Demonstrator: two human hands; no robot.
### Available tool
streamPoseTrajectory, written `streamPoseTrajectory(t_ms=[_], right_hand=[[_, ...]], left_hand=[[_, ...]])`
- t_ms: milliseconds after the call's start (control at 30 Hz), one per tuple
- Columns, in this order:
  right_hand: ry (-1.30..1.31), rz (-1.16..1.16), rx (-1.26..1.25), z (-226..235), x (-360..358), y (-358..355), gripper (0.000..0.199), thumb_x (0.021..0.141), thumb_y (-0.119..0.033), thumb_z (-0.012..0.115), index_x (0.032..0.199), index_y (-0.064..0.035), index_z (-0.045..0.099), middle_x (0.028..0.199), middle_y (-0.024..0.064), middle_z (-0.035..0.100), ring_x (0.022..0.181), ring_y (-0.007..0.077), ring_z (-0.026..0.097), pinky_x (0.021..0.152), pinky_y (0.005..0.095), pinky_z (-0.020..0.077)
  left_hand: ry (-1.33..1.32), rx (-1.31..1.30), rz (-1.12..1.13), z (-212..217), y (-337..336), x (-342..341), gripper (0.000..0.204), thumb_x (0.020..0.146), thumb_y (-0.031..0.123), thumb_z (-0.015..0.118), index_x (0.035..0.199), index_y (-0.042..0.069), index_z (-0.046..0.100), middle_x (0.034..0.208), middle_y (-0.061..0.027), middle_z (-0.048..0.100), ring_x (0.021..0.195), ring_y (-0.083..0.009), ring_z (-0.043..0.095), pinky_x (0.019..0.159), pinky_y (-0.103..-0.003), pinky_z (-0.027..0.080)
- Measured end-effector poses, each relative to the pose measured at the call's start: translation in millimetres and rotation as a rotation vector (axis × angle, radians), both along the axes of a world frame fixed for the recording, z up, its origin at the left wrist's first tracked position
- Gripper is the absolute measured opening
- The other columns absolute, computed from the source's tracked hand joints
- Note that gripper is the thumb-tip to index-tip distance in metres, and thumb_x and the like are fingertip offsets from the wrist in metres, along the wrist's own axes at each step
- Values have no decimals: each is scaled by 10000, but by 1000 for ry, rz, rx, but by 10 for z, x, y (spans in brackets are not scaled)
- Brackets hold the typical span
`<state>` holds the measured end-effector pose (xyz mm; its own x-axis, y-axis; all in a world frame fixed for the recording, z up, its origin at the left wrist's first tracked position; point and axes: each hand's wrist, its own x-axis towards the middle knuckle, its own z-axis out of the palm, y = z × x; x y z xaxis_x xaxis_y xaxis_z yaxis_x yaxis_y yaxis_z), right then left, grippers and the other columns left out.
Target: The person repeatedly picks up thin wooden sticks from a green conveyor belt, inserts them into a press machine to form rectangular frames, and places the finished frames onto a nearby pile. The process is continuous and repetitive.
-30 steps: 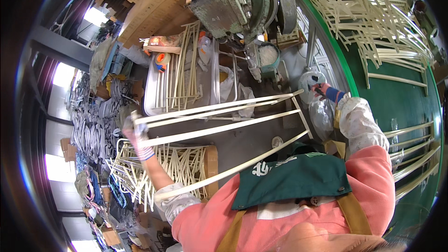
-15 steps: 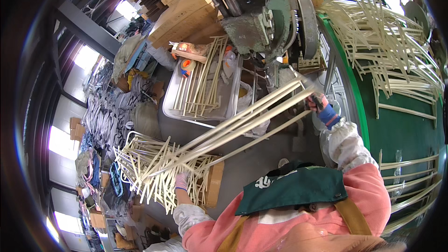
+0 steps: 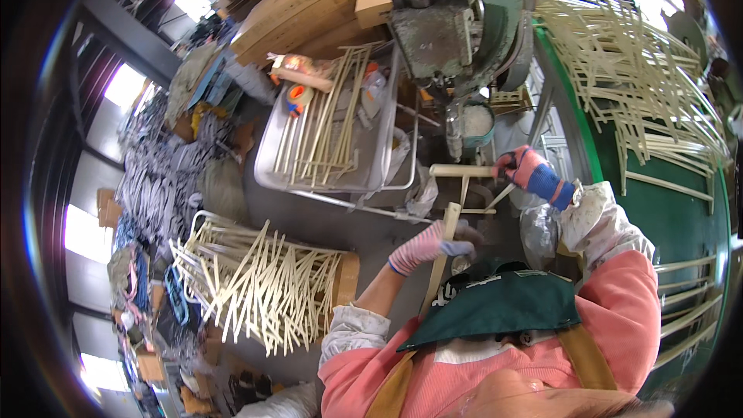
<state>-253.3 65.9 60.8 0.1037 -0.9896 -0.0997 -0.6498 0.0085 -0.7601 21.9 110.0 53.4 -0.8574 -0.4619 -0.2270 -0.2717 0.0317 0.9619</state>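
My left hand (image 3: 430, 243), in a pink striped glove, grips a pale wooden strip (image 3: 443, 251) that runs from my apron up toward the machine. In a red and blue glove, my right hand (image 3: 522, 169) holds the end of a short pale strip (image 3: 460, 171) lying crosswise in front of the green-grey machine (image 3: 453, 31). A small white bucket (image 3: 474, 122) stands just behind that strip.
A metal tray (image 3: 272, 156) holding several strips and a tape roll sits left of the machine. A heap of pale strips (image 3: 259, 282) lies at lower left. More strips (image 3: 635, 70) cover the green table on the right. Wooden boards are stacked at top.
The long bundle of strips I held across both hands is gone from my hands. My left hand has moved right toward the machine; my right hand now holds a short strip there.
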Motion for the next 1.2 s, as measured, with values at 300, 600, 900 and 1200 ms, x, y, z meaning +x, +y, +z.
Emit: streamPoseTrajectory(t_ms=[300,600,900,1200], right_hand=[[-648,-353,157,-255,-10,-144,206,838,-93,621,1004,27,647,675,16,615,556,68,547,490,211,415],[-803,-382,179,-335,302,-364,214,886,-113,569,1024,46,606,715,39,600,567,88,520,472,220,402],[-475,39,191,-731,-117,-1100,115,847,-137,607,923,-64,654,780,67,662,675,171,640,602,310,525],[366,-114,-324,-2645,46,-2696,180,826,-256,628,887,-90,662,813,47,674,743,190,641,650,358,521]], left_hand=[[414,213,1052,-183,-1443,-649,212,808,169,687,632,74,615,523,-1,537,437,-79,478,409,-236,322],[269,291,931,-144,-1786,-741,258,779,168,722,579,65,595,527,19,523,446,-56,436,435,-235,286],[259,277,770,-199,-1919,-607,158,799,141,694,677,47,656,526,11,539,451,-62,455,441,-223,312],[179,359,753,-417,-2008,-620,189,791,148,720,647,78,619,519,19,531,396,-49,424,382,-214,262]])
